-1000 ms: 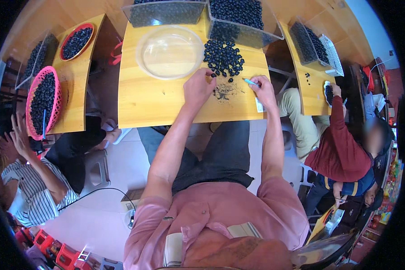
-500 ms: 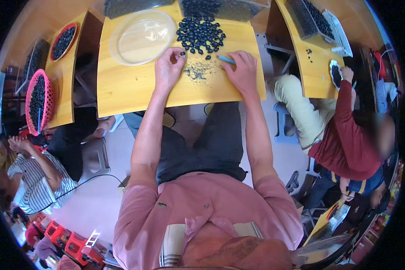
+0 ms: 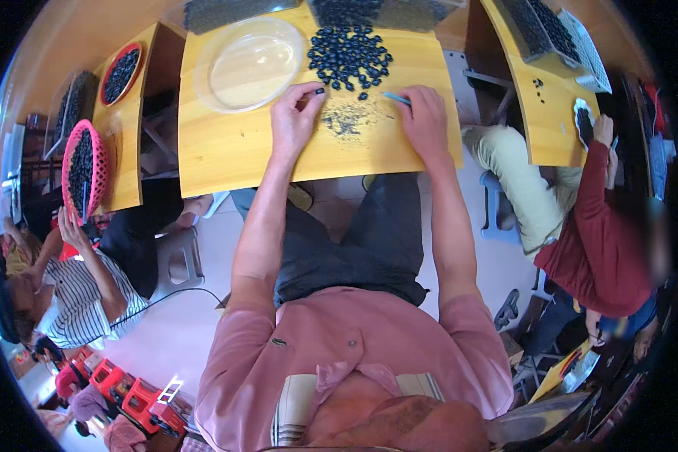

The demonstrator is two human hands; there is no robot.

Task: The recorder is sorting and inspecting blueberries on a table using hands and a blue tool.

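Nearest, a pink shirt [image 3: 354,361] and dark trousers [image 3: 361,241] are seen, with both forearms stretched up to a yellow desk [image 3: 226,154]. Just beyond the desk's near edge, the left hand [image 3: 294,120] is rested on the wood, its fingers narrowed to a pinch on a single dark berry [image 3: 319,91] at thumb and forefinger. To the right of it, across a patch of dark crumbs [image 3: 346,120], the right hand [image 3: 423,120] is laid knuckles up and is closed around a thin blue tool [image 3: 394,98], whose tip is pointed toward the crumbs. Past the crumbs, a loose heap of berries [image 3: 350,56] is spread on the desk, just beyond the pinched one. Left of that heap, a clear round dish [image 3: 250,64] is set, bare inside. At the desk's far edge, clear trays [image 3: 226,11] filled with dark fruit are placed. Well left of the desk, a pink basket [image 3: 81,169] of berries is held up by a person in a striped top [image 3: 83,301]. Well to the right, a person in a red sleeve [image 3: 599,226] is seated at another yellow desk.
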